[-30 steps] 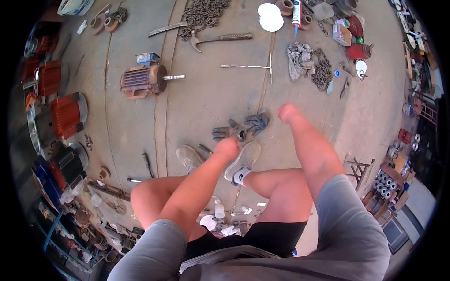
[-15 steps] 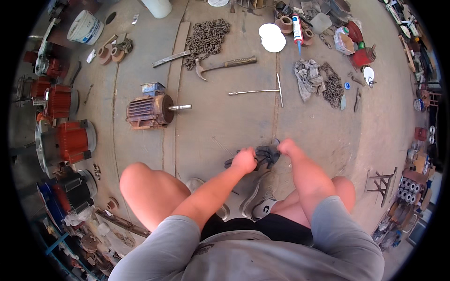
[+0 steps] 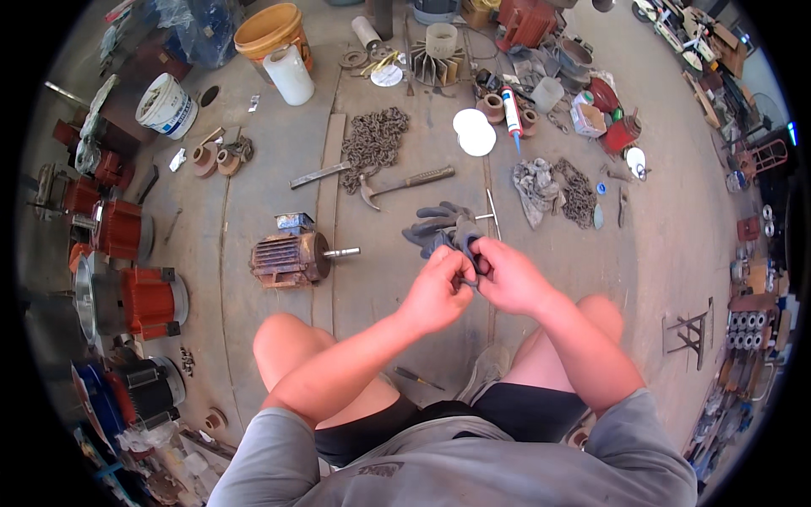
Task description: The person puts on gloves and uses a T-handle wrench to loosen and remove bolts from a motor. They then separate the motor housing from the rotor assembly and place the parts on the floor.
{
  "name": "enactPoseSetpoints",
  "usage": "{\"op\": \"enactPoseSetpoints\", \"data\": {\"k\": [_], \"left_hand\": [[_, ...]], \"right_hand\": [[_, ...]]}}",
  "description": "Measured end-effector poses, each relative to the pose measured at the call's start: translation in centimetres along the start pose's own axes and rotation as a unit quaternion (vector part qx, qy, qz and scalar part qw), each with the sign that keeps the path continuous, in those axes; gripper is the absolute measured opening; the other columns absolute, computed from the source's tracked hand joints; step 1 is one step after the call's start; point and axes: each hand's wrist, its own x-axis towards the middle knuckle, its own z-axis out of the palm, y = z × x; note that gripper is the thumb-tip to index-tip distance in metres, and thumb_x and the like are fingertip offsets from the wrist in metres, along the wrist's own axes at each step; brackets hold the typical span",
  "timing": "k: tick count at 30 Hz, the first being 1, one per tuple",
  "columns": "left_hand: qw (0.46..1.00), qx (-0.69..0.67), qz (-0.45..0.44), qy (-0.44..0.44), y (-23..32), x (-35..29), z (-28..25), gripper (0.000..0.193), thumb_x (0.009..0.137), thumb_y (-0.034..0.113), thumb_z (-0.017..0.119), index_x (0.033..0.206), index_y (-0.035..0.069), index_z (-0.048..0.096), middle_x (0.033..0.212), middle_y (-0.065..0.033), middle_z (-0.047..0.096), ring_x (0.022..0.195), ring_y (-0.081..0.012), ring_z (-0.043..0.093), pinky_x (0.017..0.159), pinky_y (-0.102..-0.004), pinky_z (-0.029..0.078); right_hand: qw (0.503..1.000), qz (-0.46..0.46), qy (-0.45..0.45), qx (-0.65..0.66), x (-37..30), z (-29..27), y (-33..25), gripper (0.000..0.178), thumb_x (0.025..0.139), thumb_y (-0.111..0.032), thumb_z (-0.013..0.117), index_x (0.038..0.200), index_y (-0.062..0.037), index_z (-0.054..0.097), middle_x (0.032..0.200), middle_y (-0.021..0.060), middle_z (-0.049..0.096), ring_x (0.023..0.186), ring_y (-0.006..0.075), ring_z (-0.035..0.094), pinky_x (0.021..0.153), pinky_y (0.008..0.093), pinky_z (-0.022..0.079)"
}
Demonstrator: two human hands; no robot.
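Dark grey work gloves (image 3: 452, 221) hang out in front of me, their fingers pointing away. My left hand (image 3: 438, 291) pinches the cuff edge from the left. My right hand (image 3: 509, 277) grips the same cuff from the right, close beside my left fingers. How many gloves are bunched here I cannot tell. Just beyond them lies a T-handle wrench (image 3: 493, 215), its shaft mostly hidden behind the gloves. A claw hammer (image 3: 410, 183) rests farther off, next to a heap of rusty chain (image 3: 377, 139). A rusty electric motor (image 3: 290, 257) sits to the left.
A screwdriver (image 3: 419, 378) lies between my feet. Right of centre are a grey rag (image 3: 536, 190), a second chain (image 3: 577, 198) and a sealant tube (image 3: 512, 114). Red motors (image 3: 152, 302) line the left side. A white bucket (image 3: 166, 106) stands at far left.
Both hands have come together and lifted the gloves up and away from my feet, over the wrench shaft. My view has tilted farther forward, bringing more of the far floor into sight.
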Motion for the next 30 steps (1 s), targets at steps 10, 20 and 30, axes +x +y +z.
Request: {"op": "enactPoseSetpoints", "data": {"k": [10, 20, 30], "left_hand": [[0.981, -0.142, -0.086, 0.105, -3.7, -1.1, -2.6, 0.032, 0.096, -0.014, 0.049, 0.119, 0.006, 0.044, 0.102, -0.0064, 0.056, 0.074, -0.0063, 0.054, 0.058, -0.0232, 0.044], [0.916, 0.399, 0.039, 0.013, 3.5, -0.4, -3.8, 0.067, 0.069, 0.011, 0.08, 0.131, 0.001, 0.058, 0.126, -0.0228, 0.056, 0.123, -0.0456, 0.051, 0.108, -0.0517, 0.044], [0.976, -0.071, -0.202, 0.049, -0.1, 2.1, -5.0, 0.052, 0.088, -0.008, 0.05, 0.139, 0.002, 0.053, 0.116, -0.0114, 0.062, 0.103, -0.0155, 0.061, 0.088, -0.0283, 0.051]], "right_hand": [[0.984, -0.107, -0.075, 0.118, 3.4, 3.1, -0.3, 0.04, 0.079, -0.015, 0.076, 0.115, -0.0012, 0.066, 0.108, 0.0199, 0.062, 0.098, 0.0381, 0.066, 0.086, 0.0466, 0.054], [0.983, -0.181, 0.016, -0.028, 2.6, 3.1, -0.5, 0.022, 0.082, -0.007, 0.067, 0.101, -0.0104, 0.075, 0.107, 0.0169, 0.065, 0.101, 0.0402, 0.065, 0.084, 0.0502, 0.053], [0.969, -0.058, 0.24, -0.019, 4.0, 3.5, -3.0, 0.037, 0.093, -0.025, 0.075, 0.119, -0.0079, 0.056, 0.102, 0.016, 0.064, 0.093, 0.0386, 0.068, 0.082, 0.0488, 0.056]]}}
